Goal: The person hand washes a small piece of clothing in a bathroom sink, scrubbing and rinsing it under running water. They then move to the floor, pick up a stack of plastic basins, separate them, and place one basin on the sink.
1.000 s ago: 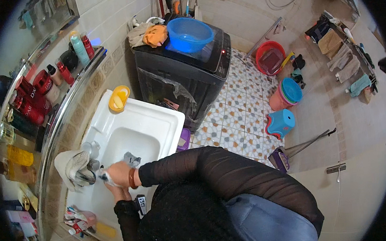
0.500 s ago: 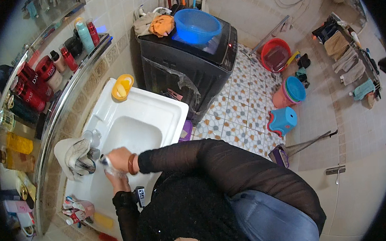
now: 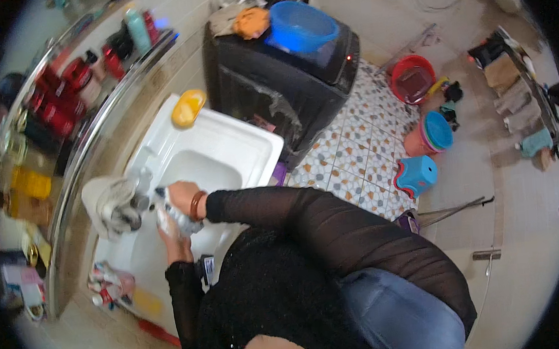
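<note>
Both hands are together over the left side of the white sink (image 3: 260, 133). My left hand (image 3: 168, 230) is closed round a blurred grey-white thing (image 3: 190, 224), perhaps a wet cloth or a shoe, with whitish patches like foam. My right hand (image 3: 184, 195), a brown bangle at its wrist, is curled on top of it. A small dark end shows in front of the right fingers; what it belongs to is hidden. Beside the hands, a bunched white thing with a grey inside (image 3: 105, 200), a shoe or a cloth, rests by the metal tap (image 3: 139, 180).
A yellow soap dish (image 3: 189, 109) sits on the sink's far corner. Bottles (image 3: 58, 110) crowd the left shelf. Beyond the sink stands a black washing machine (image 3: 272, 76) bearing a blue basin (image 3: 304, 25). A blue stool (image 3: 417, 175) and buckets (image 3: 427, 133) line the floor at right.
The view has shifted slightly, so the surroundings sit farther right. My hands have parted a little, and more of the grey-white thing shows between and below them.
</note>
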Demonstrator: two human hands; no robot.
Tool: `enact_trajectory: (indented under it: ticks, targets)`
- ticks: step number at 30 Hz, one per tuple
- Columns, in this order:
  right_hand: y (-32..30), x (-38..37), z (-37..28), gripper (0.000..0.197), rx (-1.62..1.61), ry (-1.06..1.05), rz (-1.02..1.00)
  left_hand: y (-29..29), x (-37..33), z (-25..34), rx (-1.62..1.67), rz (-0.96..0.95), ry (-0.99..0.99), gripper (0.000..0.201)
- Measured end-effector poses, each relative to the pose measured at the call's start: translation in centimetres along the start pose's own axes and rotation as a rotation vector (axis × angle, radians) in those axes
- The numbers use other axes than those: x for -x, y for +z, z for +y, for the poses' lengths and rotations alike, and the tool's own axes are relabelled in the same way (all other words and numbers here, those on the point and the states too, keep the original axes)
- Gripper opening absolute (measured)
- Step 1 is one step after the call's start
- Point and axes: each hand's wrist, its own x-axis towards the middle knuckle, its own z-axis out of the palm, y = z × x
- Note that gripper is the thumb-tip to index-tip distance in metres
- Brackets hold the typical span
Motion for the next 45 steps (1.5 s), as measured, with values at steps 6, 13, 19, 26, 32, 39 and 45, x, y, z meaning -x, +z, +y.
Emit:
enact_trajectory:
  ticks: [6,13,19,26,32,39,45]
  targets:
    - [0.1,0.5,0.4,0.04,-0.511,-0.302,-0.201,1.3,2.4,3.4,0.369,-0.032,-0.077,0.029]
    - [-1.4,0.7,2.0,0.026,-0.492,-0.218,-0.263,-0.2,1.3,2.4,0.459,-0.105,-0.083,0.027]
    - [-0.4,-0.8,2.0,0.025,-0.43,-0.115,-0.22,-0.6,1.9,1.0,0.246,-0.089,-0.342,0.052]
    - [0.8,2.6,-1.2,0.026,-0.19,-0.349,-0.091,1.2,1.4,0.7,0.735,-0.371,-0.347,0.037]
    - [-0.4,2.3,-0.5,0.022,-0.153,-0.447,-0.296,0.9,0.0,-1.2,0.729,-0.201,-0.284,0.033]
    - [-1.6,2.2,-0.7,0.019,0.29,-0.248,-0.124,1.8,1.7,0.9,0.52,-0.055,-0.25,0.027]
    - [-1.5,1.7,-1.2,0.024,0.322,-0.233,-0.177,2.1,1.8,1.6,0.593,-0.102,-0.246,0.023]
